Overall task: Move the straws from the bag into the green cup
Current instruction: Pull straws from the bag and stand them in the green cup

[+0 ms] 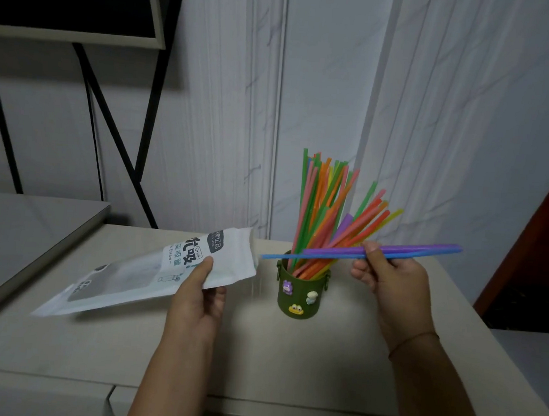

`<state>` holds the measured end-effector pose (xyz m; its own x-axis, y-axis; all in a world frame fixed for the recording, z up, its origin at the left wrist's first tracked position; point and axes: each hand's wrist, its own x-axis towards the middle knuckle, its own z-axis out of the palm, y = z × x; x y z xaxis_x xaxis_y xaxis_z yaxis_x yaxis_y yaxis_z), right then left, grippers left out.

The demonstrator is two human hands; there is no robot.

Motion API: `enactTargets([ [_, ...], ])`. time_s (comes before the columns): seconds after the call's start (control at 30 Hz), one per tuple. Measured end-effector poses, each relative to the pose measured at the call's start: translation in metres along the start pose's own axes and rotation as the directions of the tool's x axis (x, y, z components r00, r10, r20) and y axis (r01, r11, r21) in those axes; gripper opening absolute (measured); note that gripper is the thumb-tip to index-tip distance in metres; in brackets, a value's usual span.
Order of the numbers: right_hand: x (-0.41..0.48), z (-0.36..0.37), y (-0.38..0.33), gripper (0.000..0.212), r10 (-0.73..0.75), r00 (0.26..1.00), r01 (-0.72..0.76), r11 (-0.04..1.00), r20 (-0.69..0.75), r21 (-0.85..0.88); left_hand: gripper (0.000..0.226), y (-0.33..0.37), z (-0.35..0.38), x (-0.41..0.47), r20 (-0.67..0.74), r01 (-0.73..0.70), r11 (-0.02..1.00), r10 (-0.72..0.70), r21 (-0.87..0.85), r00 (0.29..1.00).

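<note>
My left hand [199,295] grips the white straw bag [150,272] near its open mouth, holding it tilted above the table with the mouth toward the cup. My right hand [392,282] pinches a few purple and blue straws [414,250], held nearly level; the blue one's left tip is just outside the bag's mouth. The straws cross in front of the green cup [299,292], a dark green cup with small cartoon stickers. Several orange, green, pink and yellow straws [326,205] stand fanned out in that cup.
The cup stands on a beige table [91,351] against a white marbled wall. A grey surface [19,220] lies at the left under a black metal stand [115,129]. A dark red panel [538,261] is at the right.
</note>
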<state>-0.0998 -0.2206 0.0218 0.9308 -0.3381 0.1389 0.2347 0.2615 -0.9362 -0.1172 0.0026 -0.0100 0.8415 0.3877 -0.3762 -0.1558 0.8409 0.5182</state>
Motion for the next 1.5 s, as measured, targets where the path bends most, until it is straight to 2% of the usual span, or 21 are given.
enactTargets([
  [0.13, 0.001, -0.006, -0.003, 0.012, -0.085, 0.996, 0.082, 0.986, -0.013, -0.147, 0.03, -0.002, 0.0, 0.001, 0.002, -0.015, 1.0, 0.015, -0.01, 1.0],
  [0.27, -0.002, -0.004, -0.006, 0.011, -0.148, 0.989, 0.141, 0.954, -0.004, -0.265, 0.026, -0.002, -0.001, 0.002, 0.009, -0.016, 1.0, 0.017, -0.019, 1.0],
  [0.53, -0.001, -0.013, -0.02, 0.005, -0.207, 0.977, 0.186, 0.945, -0.05, -0.267, 0.026, -0.001, -0.001, 0.003, 0.012, -0.02, 1.0, 0.021, -0.016, 1.0],
  [0.73, -0.001, -0.008, -0.014, 0.007, -0.172, 0.984, 0.176, 0.891, 0.048, -0.42, 0.023, -0.002, 0.0, 0.002, 0.015, -0.012, 1.0, 0.012, 0.002, 1.0],
  [0.8, -0.001, -0.002, -0.007, 0.012, -0.144, 0.986, 0.169, 0.857, 0.088, -0.487, 0.024, -0.003, 0.0, 0.001, 0.017, -0.011, 1.0, 0.011, 0.004, 1.0],
  [0.9, 0.001, 0.008, 0.005, 0.03, -0.122, 0.986, 0.164, 0.82, 0.112, -0.548, 0.028, -0.004, 0.0, 0.0, 0.011, -0.017, 1.0, 0.017, 0.004, 1.0],
  [1.0, 0.003, 0.018, 0.018, 0.033, -0.052, 0.992, 0.108, 0.831, 0.116, -0.546, 0.023, -0.005, 0.0, -0.002, 0.023, -0.011, 1.0, 0.011, 0.012, 1.0],
  [1.23, 0.005, 0.026, 0.035, 0.012, 0.056, 0.99, 0.019, 0.851, 0.127, -0.524, 0.027, -0.005, 0.0, -0.002, 0.05, -0.02, 0.999, 0.018, 0.036, 0.999],
  [1.43, 0.001, 0.016, 0.02, 0.009, -0.053, 0.996, 0.078, 0.916, 0.073, -0.394, 0.028, -0.005, 0.001, -0.002, 0.082, -0.045, 0.997, 0.041, 0.058, 0.996],
  [1.5, -0.001, 0.012, 0.016, 0.01, -0.095, 0.994, 0.106, 0.91, 0.048, -0.401, 0.028, -0.006, 0.001, -0.002, 0.093, -0.057, 0.997, 0.052, 0.058, 0.994],
])
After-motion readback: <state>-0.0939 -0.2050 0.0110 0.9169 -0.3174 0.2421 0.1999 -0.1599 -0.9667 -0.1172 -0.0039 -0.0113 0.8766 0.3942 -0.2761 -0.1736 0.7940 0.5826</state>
